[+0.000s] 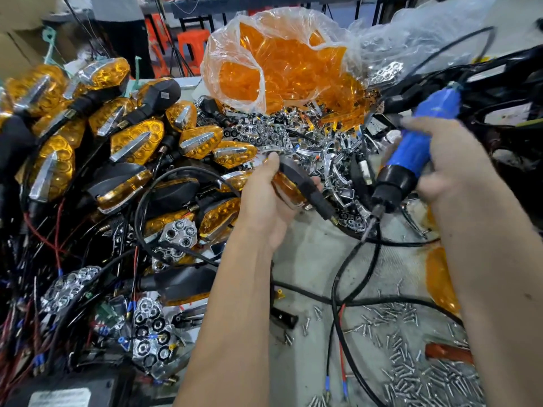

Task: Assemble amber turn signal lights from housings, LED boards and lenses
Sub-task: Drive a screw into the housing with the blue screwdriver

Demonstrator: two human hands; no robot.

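Note:
My left hand grips a turn signal light with a black housing and amber lens, its stalk pointing down to the right. My right hand holds a blue and black electric screwdriver, bit tip pointing down-left, just right of the light's stalk. A heap of finished amber lights fills the left. A clear bag of amber lenses stands at the back. Chrome reflector parts lie in a pile in the middle.
Loose screws are scattered on the bench at the lower right. Black, red and blue wires cross the bench. LED reflector boards lie at the lower left. An amber lens sits under my right forearm. Orange stools stand behind.

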